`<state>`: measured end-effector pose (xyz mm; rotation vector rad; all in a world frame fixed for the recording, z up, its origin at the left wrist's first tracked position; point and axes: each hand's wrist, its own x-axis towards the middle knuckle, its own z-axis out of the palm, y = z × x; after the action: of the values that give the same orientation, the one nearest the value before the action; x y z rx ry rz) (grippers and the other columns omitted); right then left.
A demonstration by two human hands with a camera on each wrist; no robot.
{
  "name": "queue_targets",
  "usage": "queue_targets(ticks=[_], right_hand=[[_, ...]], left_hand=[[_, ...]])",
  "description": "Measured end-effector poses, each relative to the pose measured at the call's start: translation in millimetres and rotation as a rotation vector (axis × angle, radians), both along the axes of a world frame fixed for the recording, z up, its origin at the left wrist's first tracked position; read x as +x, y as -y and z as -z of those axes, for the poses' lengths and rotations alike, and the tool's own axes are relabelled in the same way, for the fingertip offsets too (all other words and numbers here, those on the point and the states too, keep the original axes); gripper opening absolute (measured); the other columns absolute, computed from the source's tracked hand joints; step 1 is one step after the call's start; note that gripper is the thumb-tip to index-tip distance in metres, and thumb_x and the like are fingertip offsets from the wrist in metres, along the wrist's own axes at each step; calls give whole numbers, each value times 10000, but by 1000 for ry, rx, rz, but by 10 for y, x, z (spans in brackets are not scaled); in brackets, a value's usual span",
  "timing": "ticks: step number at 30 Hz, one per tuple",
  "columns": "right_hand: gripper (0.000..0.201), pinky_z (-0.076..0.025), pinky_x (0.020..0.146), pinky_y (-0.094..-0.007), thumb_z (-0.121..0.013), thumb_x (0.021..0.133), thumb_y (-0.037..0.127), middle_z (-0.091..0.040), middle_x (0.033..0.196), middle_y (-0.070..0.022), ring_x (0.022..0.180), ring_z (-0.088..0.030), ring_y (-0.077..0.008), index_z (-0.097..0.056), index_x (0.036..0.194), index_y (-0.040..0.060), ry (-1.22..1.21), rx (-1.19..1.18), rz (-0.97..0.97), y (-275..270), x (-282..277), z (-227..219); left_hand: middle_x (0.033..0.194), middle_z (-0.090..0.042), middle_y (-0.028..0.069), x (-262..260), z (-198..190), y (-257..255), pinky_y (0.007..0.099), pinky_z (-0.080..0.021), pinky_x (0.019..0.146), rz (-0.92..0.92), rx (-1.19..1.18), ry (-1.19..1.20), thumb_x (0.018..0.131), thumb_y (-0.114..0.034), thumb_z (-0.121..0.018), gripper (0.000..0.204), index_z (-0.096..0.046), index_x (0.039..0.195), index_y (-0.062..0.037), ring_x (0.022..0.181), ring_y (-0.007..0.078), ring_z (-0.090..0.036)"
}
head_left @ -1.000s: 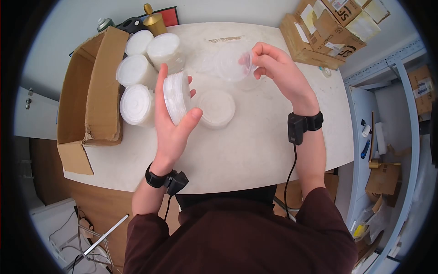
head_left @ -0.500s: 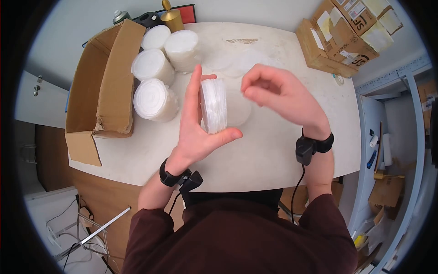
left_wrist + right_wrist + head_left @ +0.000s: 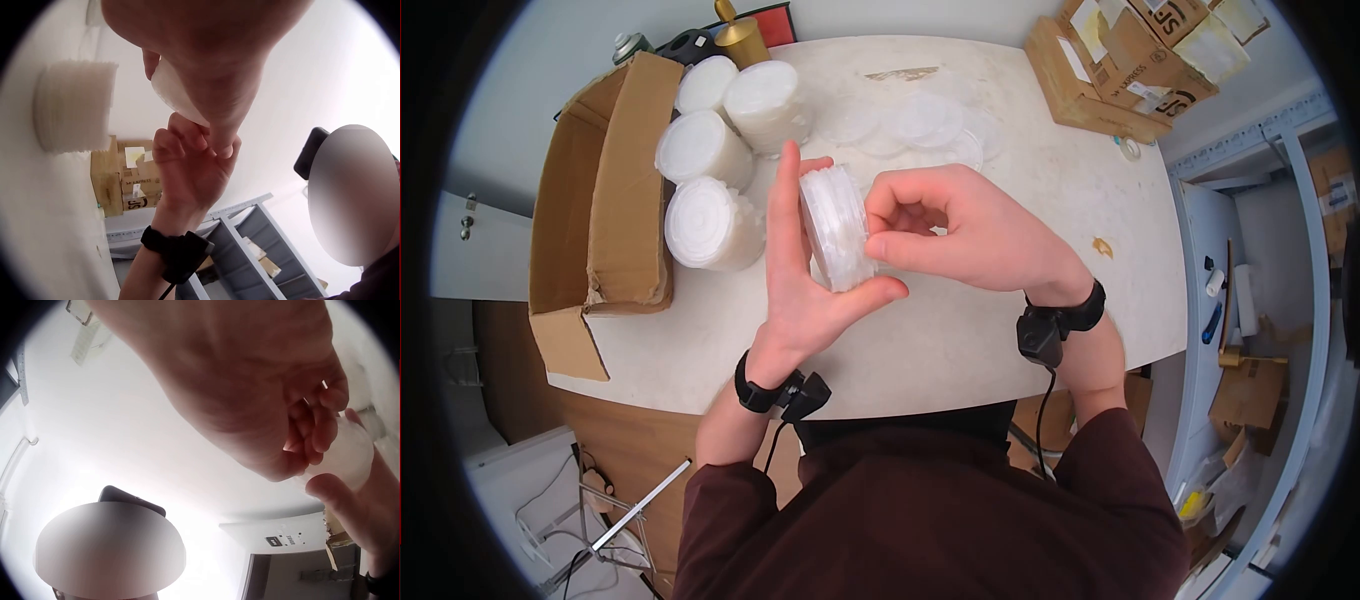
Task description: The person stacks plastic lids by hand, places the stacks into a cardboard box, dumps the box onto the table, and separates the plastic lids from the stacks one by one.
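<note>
My left hand point(image 3: 805, 295) grips a short stack of clear plastic lids point(image 3: 838, 230) on edge, its fingers behind and its thumb below. At the stack's right face, my right hand point(image 3: 975, 230) has its thumb and curled fingers pinching the outermost lid's rim. In the right wrist view these fingers overlap the pale round face of the held lids point(image 3: 350, 456). Beyond the hands, several loose clear lids point(image 3: 930, 120) lie spread and overlapping on the white table point(image 3: 1020, 370). A ridged stack of lids point(image 3: 75, 106) stands on the table in the left wrist view.
Several taller stacks of lids point(image 3: 710, 225) stand left of the hands, beside an open cardboard box point(image 3: 635, 190). Behind them are a brass-coloured object point(image 3: 742, 40) and a spray can point(image 3: 630, 45). Taped cartons point(image 3: 1115, 75) sit at the back right, near a tape roll point(image 3: 1130, 149).
My right hand released a clear lid among the loose ones at the back, then came back toward me and left to the held stack. My left hand kept its hold, tilting the stack slightly.
</note>
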<state>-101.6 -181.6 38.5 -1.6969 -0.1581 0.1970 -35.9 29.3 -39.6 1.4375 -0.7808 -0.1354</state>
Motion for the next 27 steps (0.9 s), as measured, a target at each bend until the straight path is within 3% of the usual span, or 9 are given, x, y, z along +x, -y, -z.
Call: queue_targets(ticks=[9,15,22,27], right_hand=[[150,-493,786,-267,-738,1037,177,-656,928,27,845,-579,-65,-712,1049,30,-61,146,-88,57,26,-26],[106,-515,809,-263,-714,1062,145,-677,989,20,870,-597,-77,-685,1075,43,-95,153,-139,92,38,-34],[126,-518,807,-253,-715,1069,163,-682,999,24,867,-594,-69,-702,1105,43,-58,186,-15,48,39,-65],[138,-515,792,-251,-718,1071,174,-683,984,24,860,-584,-60,-712,1111,42,-46,151,-19,57,50,-48]], left_hand=[[1582,-417,172,-35,-65,1,458,-500,1141,77,-43,-107,811,-435,-974,1401,-55,1790,-36,1411,312,-544],[1573,-430,175,-9,-32,-3,457,-494,1147,61,-53,-84,802,-474,-979,1413,-72,1787,-22,1418,316,-542],[1575,-438,175,-4,-32,-19,477,-490,1152,27,-1,-15,789,-495,-986,1421,-89,1786,-26,1435,322,-526],[1577,-441,175,52,71,-53,490,-490,1151,-36,133,176,773,-470,-998,1426,-94,1790,-43,1418,322,-534]])
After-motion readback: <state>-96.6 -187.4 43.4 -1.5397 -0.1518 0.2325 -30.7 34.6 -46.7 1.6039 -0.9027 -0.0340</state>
